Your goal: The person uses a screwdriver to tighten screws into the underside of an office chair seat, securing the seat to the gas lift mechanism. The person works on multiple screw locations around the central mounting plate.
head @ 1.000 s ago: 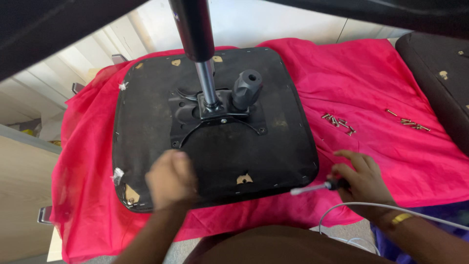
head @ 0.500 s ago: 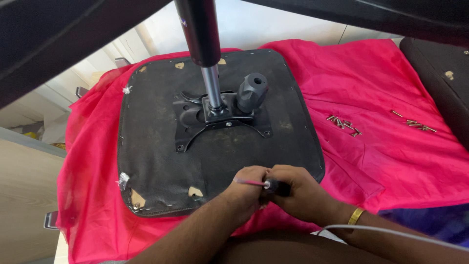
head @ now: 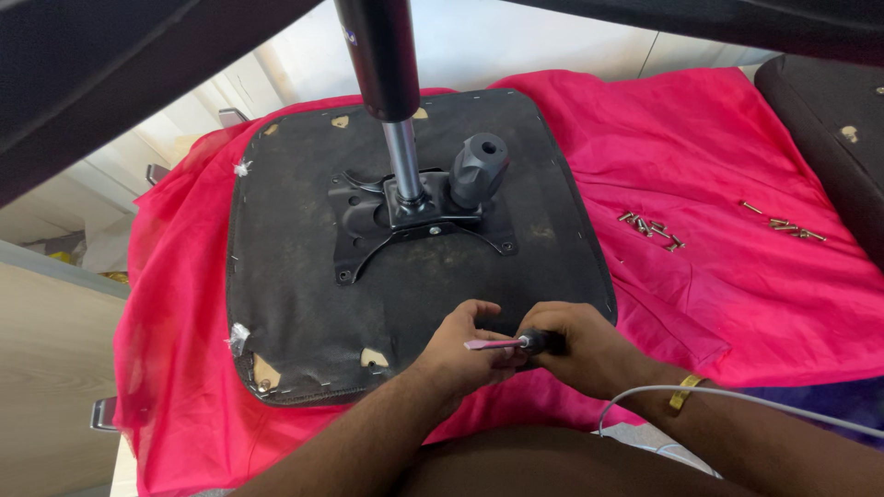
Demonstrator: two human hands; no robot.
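On the near edge of the seat (head: 304, 304), my two hands meet around one screwdriver (head: 516, 343).

Left hand (head: 465, 354): fingers curled about the pink shaft of the screwdriver, thumb on top, resting on the seat's front rim.

Right hand (head: 585, 345): closed on the black handle, touching the left hand; a yellow band (head: 686, 392) sits on its wrist.

Screwdriver: held level, tip pointing to my left, just above the seat's near edge.

Seat: black, upside down, flat on a pink cloth (head: 737, 294); torn patches show at its near-left corner.

Bracket (head: 414, 221): black metal plate at the seat's middle, well apart from my hands.

Column (head: 382, 64): dark cylinder with a bright rod, rising upright from the bracket toward the camera.

Knob (head: 479, 167): grey, ribbed, just right of the rod.

Screws (head: 652, 228): one small heap on the cloth to the right of the seat; a second loose row (head: 783, 223) farther right.

Cable (head: 737, 398): white, crossing my right forearm.

Cushion (head: 829, 138): dark, at the far right edge.
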